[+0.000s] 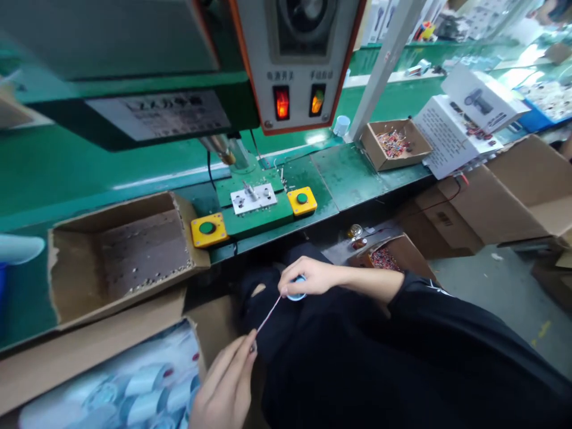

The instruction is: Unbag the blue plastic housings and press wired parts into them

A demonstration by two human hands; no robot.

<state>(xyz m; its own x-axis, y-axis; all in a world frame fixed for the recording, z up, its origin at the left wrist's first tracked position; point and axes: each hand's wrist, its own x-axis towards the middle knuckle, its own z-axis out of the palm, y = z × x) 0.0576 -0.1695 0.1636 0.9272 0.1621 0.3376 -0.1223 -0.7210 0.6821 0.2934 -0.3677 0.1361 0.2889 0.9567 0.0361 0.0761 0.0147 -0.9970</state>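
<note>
My right hand (313, 277) is closed around a light blue round plastic part (296, 296), above my lap. A thin pale pink wire (269, 312) runs taut from that part down to my left hand (227, 378). The fingers of my left hand are pinched on the wire's lower end, where a small dark and shiny bit shows at the fingertips. Just left of it stands a cardboard box with several light blue cylindrical housings (145, 379) in plastic.
On the green bench are a press with lit switches (281, 102), a metal fixture plate (254, 199), and yellow button boxes (209, 229). A cardboard tray (187, 205) with tiny metal bits lies left. Boxes of coloured wires (379, 156) are at right.
</note>
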